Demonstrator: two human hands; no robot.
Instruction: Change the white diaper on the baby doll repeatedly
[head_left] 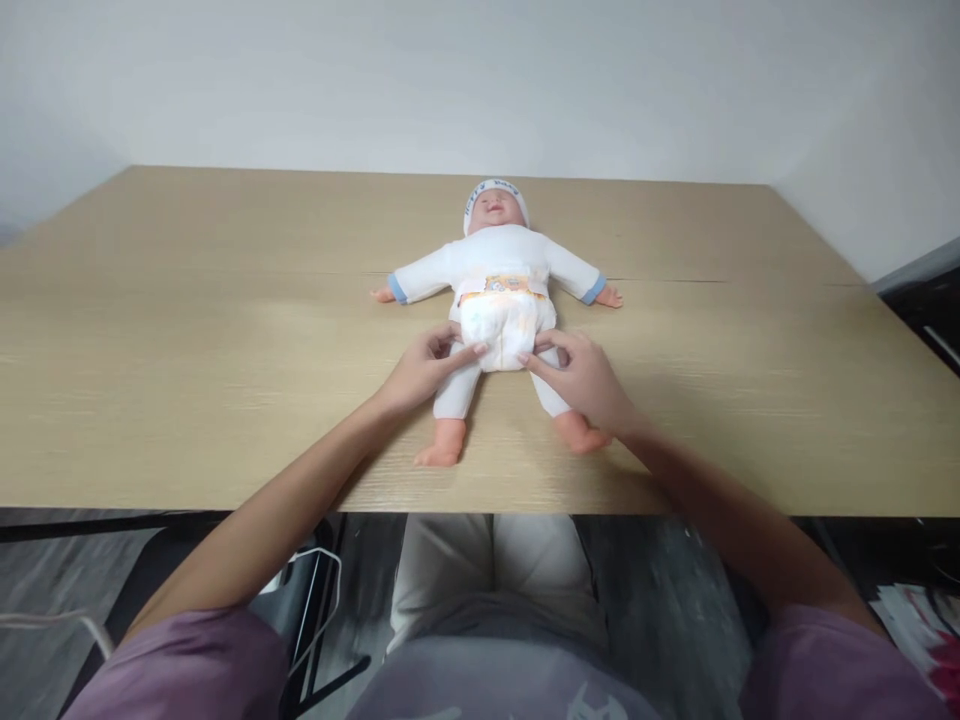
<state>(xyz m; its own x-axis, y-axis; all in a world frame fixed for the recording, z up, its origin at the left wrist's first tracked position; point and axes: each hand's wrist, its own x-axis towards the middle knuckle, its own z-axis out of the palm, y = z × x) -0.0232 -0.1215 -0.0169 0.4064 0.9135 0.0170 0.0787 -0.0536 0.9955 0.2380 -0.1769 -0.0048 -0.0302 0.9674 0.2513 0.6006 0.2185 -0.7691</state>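
A baby doll (499, 240) in a white outfit with blue cuffs and a lettered cap lies on its back, arms spread and feet towards me. Around its hips is a white diaper (499, 330) with an orange patterned waistband. My left hand (424, 368) holds the diaper's edge by the leg on the left, thumb on the front and fingers at the side. On the other side my right hand (583, 375) grips the opposite leg edge, its thumb also against the diaper front. The fingertips are partly hidden at both edges.
The doll rests on a wide wooden table (225, 350), whose front edge runs just beyond its feet. A pale wall (480, 90) stands behind. Below the edge are a white cable (330, 590) at the left and dark objects at the right.
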